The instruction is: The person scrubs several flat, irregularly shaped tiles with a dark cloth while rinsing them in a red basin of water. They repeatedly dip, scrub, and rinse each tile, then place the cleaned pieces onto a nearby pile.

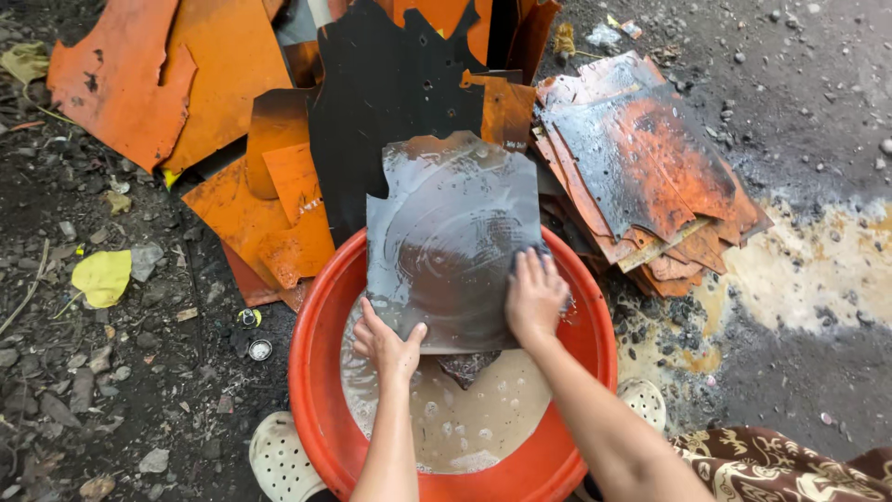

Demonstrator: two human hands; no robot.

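Soapy grey sheet (451,237) propped over red basin (321,372), left hand (388,346) gripping its edge to steady, right hand (534,296) flat, scrubbing

Stack of wet orange sheets (650,177) lying up and right of the fingers. Dry orange and black sheets (279,121) up-left; yellow leaf (102,276) far left on gravel ground (121,390).

Outdoor scrap yard: gravel ground (111,390), piled orange sheets (650,177), wash basin (311,372).

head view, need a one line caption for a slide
Left hand holds a wet grey flat sheet over a red round plastic basin of murky water while the right hand presses on it.
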